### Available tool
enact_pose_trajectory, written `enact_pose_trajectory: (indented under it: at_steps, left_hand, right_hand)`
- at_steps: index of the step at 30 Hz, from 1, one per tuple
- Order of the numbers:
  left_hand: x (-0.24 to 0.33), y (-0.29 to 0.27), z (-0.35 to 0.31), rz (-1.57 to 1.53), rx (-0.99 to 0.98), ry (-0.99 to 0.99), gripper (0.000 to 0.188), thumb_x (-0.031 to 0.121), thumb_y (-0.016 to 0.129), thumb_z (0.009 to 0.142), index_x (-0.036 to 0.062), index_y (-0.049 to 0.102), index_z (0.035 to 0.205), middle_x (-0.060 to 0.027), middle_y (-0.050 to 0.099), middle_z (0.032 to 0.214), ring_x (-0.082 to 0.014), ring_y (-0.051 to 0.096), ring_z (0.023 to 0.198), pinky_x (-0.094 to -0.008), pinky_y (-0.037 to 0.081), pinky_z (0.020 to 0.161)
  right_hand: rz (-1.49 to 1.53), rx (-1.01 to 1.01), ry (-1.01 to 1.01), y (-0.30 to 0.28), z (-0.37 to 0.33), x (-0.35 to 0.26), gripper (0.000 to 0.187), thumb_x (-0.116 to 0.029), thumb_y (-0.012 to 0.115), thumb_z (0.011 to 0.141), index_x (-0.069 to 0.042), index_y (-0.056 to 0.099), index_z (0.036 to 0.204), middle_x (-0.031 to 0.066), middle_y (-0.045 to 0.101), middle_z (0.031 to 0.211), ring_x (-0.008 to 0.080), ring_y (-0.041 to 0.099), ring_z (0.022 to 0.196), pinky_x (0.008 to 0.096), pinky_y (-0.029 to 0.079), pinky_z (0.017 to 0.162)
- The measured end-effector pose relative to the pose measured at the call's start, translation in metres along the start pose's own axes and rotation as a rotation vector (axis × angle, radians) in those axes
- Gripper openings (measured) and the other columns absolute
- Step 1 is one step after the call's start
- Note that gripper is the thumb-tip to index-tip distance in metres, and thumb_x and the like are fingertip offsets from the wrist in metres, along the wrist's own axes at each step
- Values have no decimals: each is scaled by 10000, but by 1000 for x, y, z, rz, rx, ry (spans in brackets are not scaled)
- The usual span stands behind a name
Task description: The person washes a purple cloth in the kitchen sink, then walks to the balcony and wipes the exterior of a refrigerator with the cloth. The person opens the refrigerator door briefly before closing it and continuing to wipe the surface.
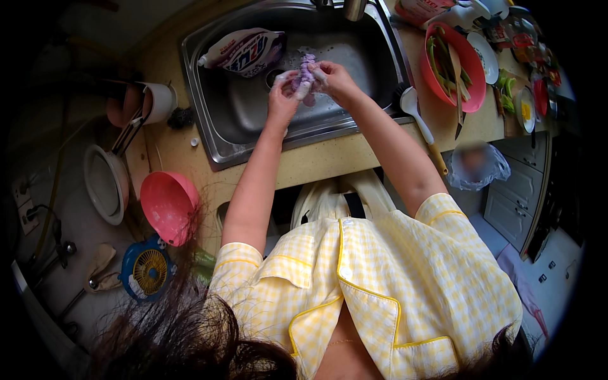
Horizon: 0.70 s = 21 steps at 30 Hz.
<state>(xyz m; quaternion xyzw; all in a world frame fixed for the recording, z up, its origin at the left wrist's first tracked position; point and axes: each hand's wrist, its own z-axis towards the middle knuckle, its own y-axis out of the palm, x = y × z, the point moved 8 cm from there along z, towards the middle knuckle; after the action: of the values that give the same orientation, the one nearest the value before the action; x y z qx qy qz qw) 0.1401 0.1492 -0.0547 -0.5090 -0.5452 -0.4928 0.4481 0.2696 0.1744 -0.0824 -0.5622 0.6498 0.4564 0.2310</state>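
Note:
Over the sink (244,117), both my hands grip a small ruffled purple cloth (307,63) with white foam on it. My left hand (284,98) is closed on its near left side, fingers curled in. From the right, my right hand (337,82) pinches the same cloth, with foam on the fingers. Some of the cloth is hidden behind the fingers, so its exact kind is unclear. Left of my hands, a white and purple detergent pouch (246,53) with a spout lies in the sink, apart from them. Wet drops and suds dot the sink's floor.
At the right stand a scrub brush (415,111) and a pink bowl (474,95) of green vegetables with a knife. A plastic bag (481,171) hangs below the counter edge. Leftward are a white cap (194,142), a pink basin (164,199) and a blue fan (147,269).

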Motion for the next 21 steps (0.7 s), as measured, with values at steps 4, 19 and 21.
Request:
enact_pose_trajectory:
  at_steps: [4, 19, 21]
  left_hand:
    - [-41, -6, 4, 273, -75, -178, 172, 96, 626, 825, 10, 613, 974, -8, 610, 908, -67, 540, 815, -248, 465, 709]
    - [-16, 7, 0, -1002, 6, -497, 367, 325, 480, 912, 24, 466, 1120, -174, 505, 1170, -315, 466, 1127, -499, 370, 975]
    - [-21, 15, 2, -955, 52, -517, 351, 318, 486, 909, 33, 472, 1113, -164, 519, 1141, -287, 497, 1088, -462, 412, 942]
  right_hand:
    - [-137, -3, -140, 6, -4, -13, 297, -286, 638, 837, -1, 604, 915, 36, 606, 789, 116, 563, 731, 270, 470, 658]
    - [455, 172, 378, -26, -10, 29, 441, -423, 452, 911, -63, 466, 1165, 85, 500, 1175, 269, 495, 1104, 614, 363, 883]
    - [331, 94, 309, -8, -8, 23, 470, -423, 498, 890, -58, 452, 1182, 89, 497, 1170, 255, 522, 1059, 541, 407, 880]
